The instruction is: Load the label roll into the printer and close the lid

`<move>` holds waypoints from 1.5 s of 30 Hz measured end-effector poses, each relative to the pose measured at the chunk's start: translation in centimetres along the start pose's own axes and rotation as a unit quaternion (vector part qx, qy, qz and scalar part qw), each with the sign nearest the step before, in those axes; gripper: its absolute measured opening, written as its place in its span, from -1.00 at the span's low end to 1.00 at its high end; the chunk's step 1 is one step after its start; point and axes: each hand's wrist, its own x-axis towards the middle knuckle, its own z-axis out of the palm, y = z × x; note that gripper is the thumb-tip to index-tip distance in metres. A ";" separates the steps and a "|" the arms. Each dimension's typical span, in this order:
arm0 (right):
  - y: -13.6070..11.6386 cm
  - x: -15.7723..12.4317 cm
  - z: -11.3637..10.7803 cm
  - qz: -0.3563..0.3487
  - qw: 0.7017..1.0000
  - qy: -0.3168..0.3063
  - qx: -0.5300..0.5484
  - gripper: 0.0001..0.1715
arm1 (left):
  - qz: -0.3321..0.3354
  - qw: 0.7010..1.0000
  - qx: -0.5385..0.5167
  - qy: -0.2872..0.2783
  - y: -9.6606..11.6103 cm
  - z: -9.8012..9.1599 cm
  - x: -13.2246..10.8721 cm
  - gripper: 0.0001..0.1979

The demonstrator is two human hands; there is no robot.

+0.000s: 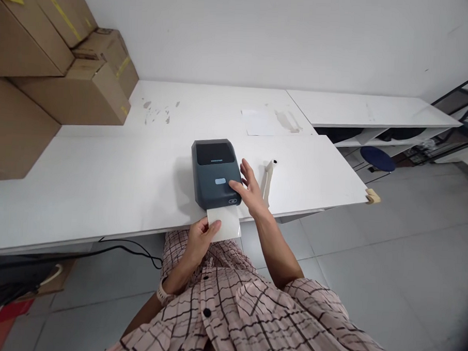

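Observation:
A dark label printer (214, 193) stands near the front edge of the white table. From its front slot a white label sheet (227, 226) sticks out past the table edge. My left hand (200, 241) pinches the sheet's left side between thumb and fingers. On the printer's right side rests my right hand (252, 191), fingers apart, with the thumb on the top near the light-coloured button (220, 181). Right of that hand lies a small paper roll (272, 165) with a loose strip (267, 184) trailing toward the table edge.
Cardboard boxes (94, 94) are stacked at the table's left end. A flat white paper (258, 123) lies toward the back of the table (148, 182). A blue stool (377, 158) stands at the right by the shelves. Black cables (130, 247) hang below the front edge.

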 end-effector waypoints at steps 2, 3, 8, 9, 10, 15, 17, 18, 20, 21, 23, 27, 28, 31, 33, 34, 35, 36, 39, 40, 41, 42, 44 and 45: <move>-0.5 0.7 0.6 -0.026 0.999 0.000 -0.030 0.17 | 0.038 0.998 0.047 0.015 -0.7 -0.8 0.0 -0.60; -0.5 1.0 0.9 -0.034 0.998 -0.001 -0.045 0.18 | 0.056 0.995 0.069 0.034 -0.9 -1.3 0.1 -0.60; 0.7 2.7 1.2 -0.060 0.991 -0.010 -0.122 0.24 | 0.170 0.954 0.118 0.218 -0.3 -2.6 1.0 -0.68; 0.9 2.8 1.1 -0.062 0.989 -0.015 -0.132 0.24 | 0.192 0.948 0.119 0.224 0.0 -2.5 1.4 -0.60; 0.9 2.8 1.0 -0.062 0.988 -0.019 -0.137 0.24 | 0.205 0.948 0.116 0.212 0.4 -2.4 1.9 -0.50; 1.5 0.3 0.2 -0.034 0.997 -0.024 -0.060 0.08 | 0.175 0.976 0.081 0.104 0.9 -1.0 3.7 -0.26; 2.2 -0.9 -0.1 -0.028 0.999 -0.018 -0.038 0.00 | 0.182 0.974 0.082 0.104 0.6 -0.8 3.9 -0.24; 2.5 -1.4 -0.2 -0.028 0.999 -0.013 -0.038 -0.03 | 0.189 0.972 0.088 0.109 0.4 -0.8 3.9 -0.24; 3.0 -1.8 -0.5 -0.032 0.998 -0.006 -0.046 -0.06 | 0.203 0.967 0.101 0.120 0.2 -0.9 3.9 -0.23; 3.0 -1.7 -0.6 -0.038 0.998 -0.005 -0.045 -0.07 | 0.212 0.964 0.106 0.123 0.4 -0.9 3.9 -0.24; 2.6 -1.2 -0.8 -0.061 0.998 -0.010 -0.033 -0.08 | 0.240 0.957 0.107 0.124 1.3 -1.1 4.1 -0.26; 0.0 1.6 -1.1 -0.141 0.988 -0.028 -0.048 -0.11 | 0.318 0.938 0.091 0.101 5.2 -1.7 6.2 -0.35; -0.8 2.6 -1.0 -0.156 0.985 -0.027 -0.062 -0.11 | 0.328 0.936 0.084 0.100 6.2 -1.8 7.1 -0.38; -3.2 6.6 0.0 -0.180 0.980 -0.001 -0.084 -0.03 | 0.301 0.937 0.093 0.152 7.6 -2.5 9.9 -0.45; -4.5 9.8 0.8 -0.189 0.977 0.022 -0.092 0.09 | 0.248 0.945 0.121 0.177 7.3 -2.9 11.4 -0.41; -5.1 11.3 1.2 -0.193 0.975 0.028 -0.101 0.15 | 0.220 0.949 0.136 0.179 6.9 -3.0 11.9 -0.37; -5.6 12.9 1.6 -0.197 0.973 0.029 -0.117 0.21 | 0.195 0.953 0.150 0.175 6.4 -3.1 12.3 -0.35; -6.1 14.3 1.8 -0.199 0.970 0.024 -0.138 0.26 | 0.175 0.956 0.163 0.169 6.0 -3.2 12.5 -0.33; -7.4 17.0 2.1 -0.192 0.963 0.006 -0.189 0.29 | 0.150 0.957 0.191 0.159 5.6 -3.2 12.8 -0.32; -7.8 17.3 2.0 -0.195 0.961 0.012 -0.195 0.28 | 0.148 0.955 0.199 0.162 5.7 -3.2 12.9 -0.33; -8.1 17.2 2.0 -0.208 0.958 0.024 -0.198 0.26 | 0.146 0.953 0.208 0.168 6.0 -3.2 13.0 -0.33; -8.3 16.7 1.9 -0.229 0.952 0.037 -0.200 0.22 | 0.143 0.950 0.218 0.174 6.2 -3.2 13.1 -0.32; -8.5 15.0 1.7 -0.283 0.933 0.039 -0.218 0.07 | 0.133 0.945 0.237 0.184 6.7 -3.1 13.5 -0.30; -8.3 14.0 1.6 -0.304 0.922 0.018 -0.237 -0.04 | 0.132 0.943 0.245 0.185 6.8 -3.0 13.8 -0.29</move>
